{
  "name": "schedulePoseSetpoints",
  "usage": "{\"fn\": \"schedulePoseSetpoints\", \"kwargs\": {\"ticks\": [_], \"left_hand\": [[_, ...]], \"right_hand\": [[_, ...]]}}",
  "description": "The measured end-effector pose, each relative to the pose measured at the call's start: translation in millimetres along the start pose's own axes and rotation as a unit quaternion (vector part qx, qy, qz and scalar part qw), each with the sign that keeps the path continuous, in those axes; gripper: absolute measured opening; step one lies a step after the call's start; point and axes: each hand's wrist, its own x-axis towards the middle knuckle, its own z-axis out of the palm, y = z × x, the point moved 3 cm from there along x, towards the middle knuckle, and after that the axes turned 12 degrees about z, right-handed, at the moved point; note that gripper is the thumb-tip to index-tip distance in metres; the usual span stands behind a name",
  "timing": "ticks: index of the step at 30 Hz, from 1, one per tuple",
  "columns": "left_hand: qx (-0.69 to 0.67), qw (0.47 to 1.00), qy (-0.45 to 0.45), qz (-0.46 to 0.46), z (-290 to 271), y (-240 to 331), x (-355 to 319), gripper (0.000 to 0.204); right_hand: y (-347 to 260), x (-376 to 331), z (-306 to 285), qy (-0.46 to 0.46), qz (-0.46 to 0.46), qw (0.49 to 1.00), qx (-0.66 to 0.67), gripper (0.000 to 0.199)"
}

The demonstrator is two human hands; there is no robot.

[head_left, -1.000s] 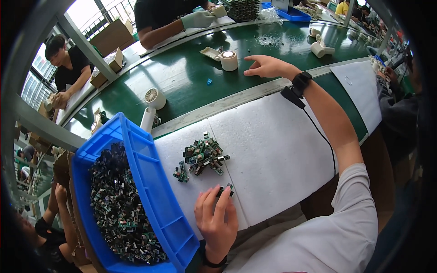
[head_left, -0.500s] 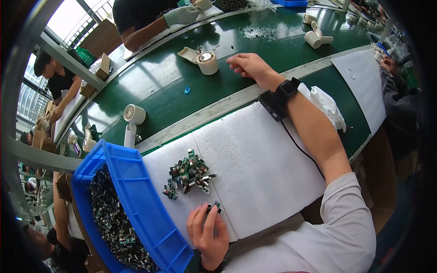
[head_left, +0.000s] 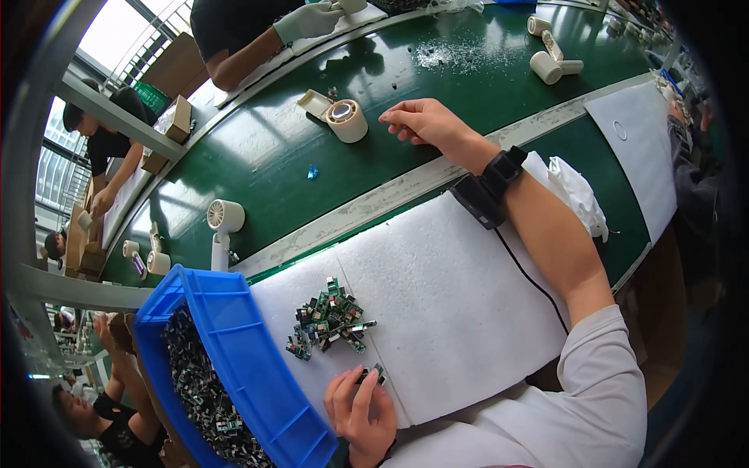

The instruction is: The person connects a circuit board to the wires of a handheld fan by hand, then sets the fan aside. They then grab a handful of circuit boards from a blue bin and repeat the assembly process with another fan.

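My left hand (head_left: 360, 409) is at the near edge of the white foam sheet (head_left: 460, 304), its fingertips closed on a small green circuit board (head_left: 379, 373). Beyond it lies a loose pile of similar circuit boards (head_left: 328, 316). Over the green conveyor belt (head_left: 273, 210), my right hand (head_left: 429, 129) is stretched forward with its fingers loosely bent and apart. I see nothing in it. Just left of those fingertips, without contact, stands a cream cylindrical fan housing (head_left: 349, 129) with a round metal part in its top and an opened cover beside it.
A blue bin (head_left: 257, 351) full of small boards stands at the left. On the belt are a cream handheld fan (head_left: 225, 218), a blue scrap (head_left: 313, 172) and more housings (head_left: 546, 68). A white bag (head_left: 573, 191) lies by my right forearm. Co-workers sit across the belt.
My right hand has moved slightly left toward the fan housing, and its fingers are more bent. The view has shifted a little; my left hand still holds the circuit board.
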Motion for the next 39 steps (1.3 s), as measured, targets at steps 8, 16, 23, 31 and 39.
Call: {"fn": "schedulePoseSetpoints", "kwargs": {"ticks": [8, 16, 23, 31, 39], "left_hand": [[-0.003, 1.000, -0.001, -0.004, -10.9, -8.3, -10.0, 0.039], [-0.025, 1.000, 0.013, -0.005, -21.0, -19.0, -16.5, 0.033], [-0.022, 1.000, 0.017, -0.007, -20.8, -21.8, -23.1, 0.036], [-0.014, 1.000, 0.010, -0.003, -7.6, -9.5, -14.6, 0.032], [0.009, 1.000, 0.005, -0.011, -1.6, -5.6, -16.4, 0.030]], "right_hand": [[4.0, -6.1, 17.3, 0.008, 0.004, 1.000, -0.022, 0.026], [2.9, -16.9, 28.9, 0.026, -0.016, 0.999, -0.028, 0.023], [3.2, -18.8, 32.4, 0.032, -0.014, 0.999, -0.039, 0.023], [9.4, -8.3, 14.8, 0.033, -0.008, 0.999, -0.035, 0.025], [13.1, 6.4, 5.3, 0.022, -0.039, 0.998, -0.036, 0.030]]}}
